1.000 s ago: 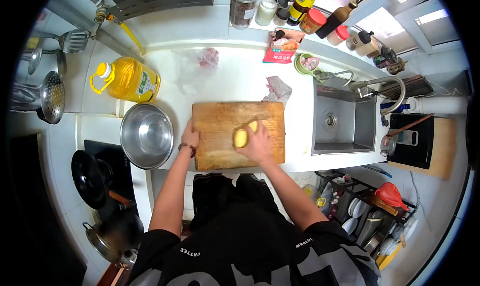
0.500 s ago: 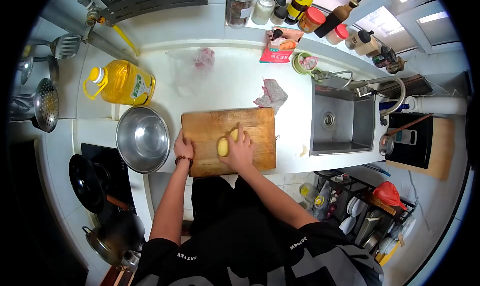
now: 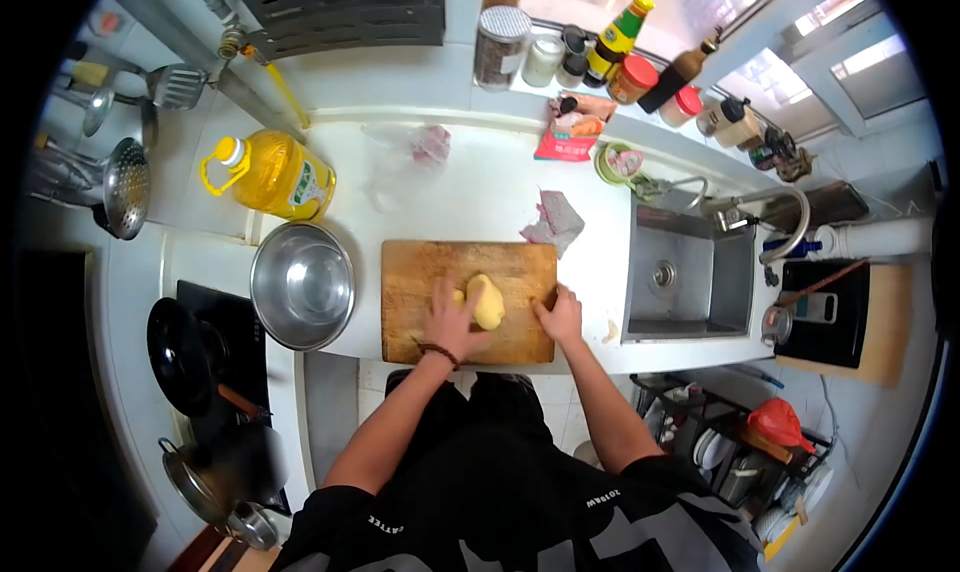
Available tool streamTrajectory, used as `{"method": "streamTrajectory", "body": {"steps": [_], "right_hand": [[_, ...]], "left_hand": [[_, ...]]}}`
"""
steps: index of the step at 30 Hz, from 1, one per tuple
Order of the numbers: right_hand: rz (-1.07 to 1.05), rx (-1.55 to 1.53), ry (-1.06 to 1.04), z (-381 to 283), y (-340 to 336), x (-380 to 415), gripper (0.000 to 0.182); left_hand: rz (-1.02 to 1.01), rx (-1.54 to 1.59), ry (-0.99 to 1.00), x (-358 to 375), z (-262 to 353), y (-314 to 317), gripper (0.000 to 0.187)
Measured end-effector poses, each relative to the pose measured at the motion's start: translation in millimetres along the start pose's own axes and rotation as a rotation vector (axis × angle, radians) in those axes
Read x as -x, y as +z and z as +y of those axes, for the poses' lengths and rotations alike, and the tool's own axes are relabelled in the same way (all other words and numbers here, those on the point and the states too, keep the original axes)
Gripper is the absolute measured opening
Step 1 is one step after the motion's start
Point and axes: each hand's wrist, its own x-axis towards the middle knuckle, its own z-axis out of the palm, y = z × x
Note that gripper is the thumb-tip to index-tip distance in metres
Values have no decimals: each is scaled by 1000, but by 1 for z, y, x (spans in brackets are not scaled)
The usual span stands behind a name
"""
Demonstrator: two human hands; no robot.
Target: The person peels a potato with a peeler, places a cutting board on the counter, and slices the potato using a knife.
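Observation:
A wooden cutting board (image 3: 510, 347) lies on the white counter in front of me. A peeled yellow potato (image 3: 487, 304) rests on its middle, and a second yellow piece (image 3: 459, 298) shows partly between the fingers of my left hand (image 3: 452, 322). That hand, with a beaded bracelet at the wrist, is over the board with its fingers spread, slightly blurred, right beside the potato. My right hand (image 3: 560, 317) grips the board's right edge, thumb on top. What lies under the left palm is hidden.
A steel bowl (image 3: 302, 287) and an oil jug (image 3: 275, 177) stand left of the board. A clear plastic bag (image 3: 405, 162), a crumpled grey cloth-like piece (image 3: 556, 219) and a red packet (image 3: 575, 129) lie behind. The sink (image 3: 690, 272) is at right, the stove (image 3: 225, 322) at left.
My right hand has left the potatoes and moved to the board's right edge. My left hand has gone from the left edge to over the potatoes. The view has shifted.

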Motion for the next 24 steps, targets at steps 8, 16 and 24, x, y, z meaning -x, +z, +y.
{"method": "streamTrajectory", "body": {"steps": [8, 16, 24], "right_hand": [[-193, 69, -25, -27, -30, -21, 74], [324, 43, -1133, -350, -257, -44, 62], [1100, 912, -1432, -595, -351, -68, 37]], "left_hand": [[-192, -94, 169, -12, -22, 22, 94], [-98, 18, 60, -15, -75, 7, 91], [-104, 42, 139, 2, -88, 12, 89]]}}
